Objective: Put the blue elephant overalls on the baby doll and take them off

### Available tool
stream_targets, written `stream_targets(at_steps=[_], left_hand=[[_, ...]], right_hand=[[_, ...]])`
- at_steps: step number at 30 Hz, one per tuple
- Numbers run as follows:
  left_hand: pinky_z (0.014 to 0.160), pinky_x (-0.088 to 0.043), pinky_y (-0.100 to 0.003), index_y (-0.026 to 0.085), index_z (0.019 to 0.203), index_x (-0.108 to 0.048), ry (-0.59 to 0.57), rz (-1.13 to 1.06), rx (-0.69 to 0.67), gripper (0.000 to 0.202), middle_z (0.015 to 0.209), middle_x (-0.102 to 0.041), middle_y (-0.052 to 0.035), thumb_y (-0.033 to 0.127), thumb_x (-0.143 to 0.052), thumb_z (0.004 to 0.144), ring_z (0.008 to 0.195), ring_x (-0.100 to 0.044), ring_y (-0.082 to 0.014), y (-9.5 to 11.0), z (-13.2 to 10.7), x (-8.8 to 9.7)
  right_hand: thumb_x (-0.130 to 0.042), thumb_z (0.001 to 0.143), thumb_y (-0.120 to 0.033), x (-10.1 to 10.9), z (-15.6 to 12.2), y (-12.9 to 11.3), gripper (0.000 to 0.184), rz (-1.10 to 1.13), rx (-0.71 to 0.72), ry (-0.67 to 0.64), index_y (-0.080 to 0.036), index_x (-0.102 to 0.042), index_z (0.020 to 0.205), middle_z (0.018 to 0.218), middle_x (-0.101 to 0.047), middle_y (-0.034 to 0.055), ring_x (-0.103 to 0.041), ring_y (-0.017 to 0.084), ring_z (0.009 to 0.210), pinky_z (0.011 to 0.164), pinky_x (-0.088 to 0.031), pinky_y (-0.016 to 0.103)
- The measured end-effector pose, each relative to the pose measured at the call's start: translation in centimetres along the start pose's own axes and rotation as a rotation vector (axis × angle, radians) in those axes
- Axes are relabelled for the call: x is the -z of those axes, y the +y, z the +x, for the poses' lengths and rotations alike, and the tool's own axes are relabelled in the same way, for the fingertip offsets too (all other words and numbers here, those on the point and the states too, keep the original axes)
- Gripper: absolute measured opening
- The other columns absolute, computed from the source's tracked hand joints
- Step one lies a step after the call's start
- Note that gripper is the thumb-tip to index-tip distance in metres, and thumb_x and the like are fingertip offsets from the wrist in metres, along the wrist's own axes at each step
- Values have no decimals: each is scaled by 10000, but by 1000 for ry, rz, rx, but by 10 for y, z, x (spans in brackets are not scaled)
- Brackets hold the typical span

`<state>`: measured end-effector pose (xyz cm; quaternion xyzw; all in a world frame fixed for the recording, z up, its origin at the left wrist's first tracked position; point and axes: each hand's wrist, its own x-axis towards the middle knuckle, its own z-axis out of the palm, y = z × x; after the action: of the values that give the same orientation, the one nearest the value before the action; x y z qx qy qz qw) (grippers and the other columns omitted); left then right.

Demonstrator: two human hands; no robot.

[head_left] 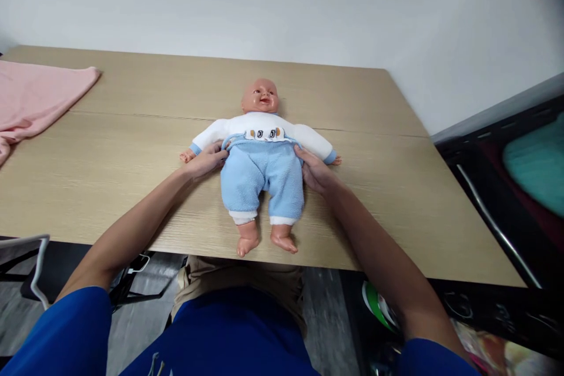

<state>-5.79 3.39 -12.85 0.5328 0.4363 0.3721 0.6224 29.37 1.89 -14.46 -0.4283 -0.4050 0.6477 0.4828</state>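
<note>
A baby doll (261,97) lies on its back on the wooden table (132,200), head toward the wall and bare feet at the near edge. It wears a white top (304,132) with blue cuffs and light blue fleece pants (264,170). At the pants' waist on the left side, my left hand (209,160) has its fingers closed on the fabric. My right hand (315,170) grips the waist on the opposite side, thumb on top. The fingers beneath the fabric are partly hidden. A patch with printed eyes shows at the waistband.
A pink cloth (39,94) lies at the table's far left. Beyond the right edge stands a black rack (467,158) with a teal item (537,158). A white wall (264,6) borders the back. Below left is a black chair (57,270).
</note>
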Motion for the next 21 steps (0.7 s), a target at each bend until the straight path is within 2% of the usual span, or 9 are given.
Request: stream_targets(at_steps=[3,6,9,11,13,15,18,21], left_hand=[[1026,-597,-402,230,1258,-757,-18,1,-54,501,1176,-808,-77,471,-955,866,1110,-742,-277,-4,2,-1],[1127,-573,-418,227,1296,-765,33,87,-159,535,1285,-815,-103,594,-925,943,1216,-732,-298,-6,4,-3],[1119,-566,-406,223,1252,-758,57,165,-226,548,1253,-806,-90,674,-900,974,1176,-712,-282,-4,5,-2],[1089,-567,-386,226,1224,-747,47,169,-245,551,1225,-798,-77,685,-907,968,1138,-699,-266,-2,6,0],[1068,-565,-374,232,1211,-740,37,156,-255,530,1206,-788,-67,681,-895,978,1113,-694,-257,0,7,3],[1062,-562,-371,235,1217,-738,16,167,-257,492,1192,-778,-62,660,-861,1003,1108,-692,-254,1,9,8],[1066,-567,-385,226,1182,-726,-39,271,-269,427,1149,-760,-55,595,-832,995,1095,-682,-259,2,10,18],[1126,-581,-444,214,1152,-735,-92,467,-297,384,1167,-773,-78,537,-823,964,1135,-699,-304,7,7,31]], right_hand=[[-1064,778,-754,-2,2,3,711,-4,35,28,-363,-836,1327,1511,-884,16,-667,353,1672,1500,-469,535],[-1060,779,-770,-4,3,5,717,-47,78,5,-369,-831,1328,1477,-889,6,-697,334,1633,1478,-491,510],[-1029,803,-813,-1,3,4,689,-115,135,-16,-357,-836,1282,1374,-901,-1,-775,308,1488,1422,-545,480],[-1006,808,-853,2,5,3,649,-185,185,-10,-341,-831,1166,1219,-898,-11,-820,291,1318,1354,-602,471],[-983,810,-889,6,6,2,633,-261,234,11,-329,-799,1042,1049,-856,-21,-823,279,1159,1286,-645,474],[-938,847,-908,8,8,2,625,-319,272,33,-325,-776,1001,989,-827,-16,-811,287,1121,1259,-657,488],[-878,924,-858,14,7,-1,588,-362,274,-17,-322,-819,1160,1159,-874,20,-801,338,1299,1334,-603,532],[-898,923,-756,28,4,-13,587,-504,230,-163,-313,-850,1304,1391,-882,58,-745,412,1476,1429,-506,621]])
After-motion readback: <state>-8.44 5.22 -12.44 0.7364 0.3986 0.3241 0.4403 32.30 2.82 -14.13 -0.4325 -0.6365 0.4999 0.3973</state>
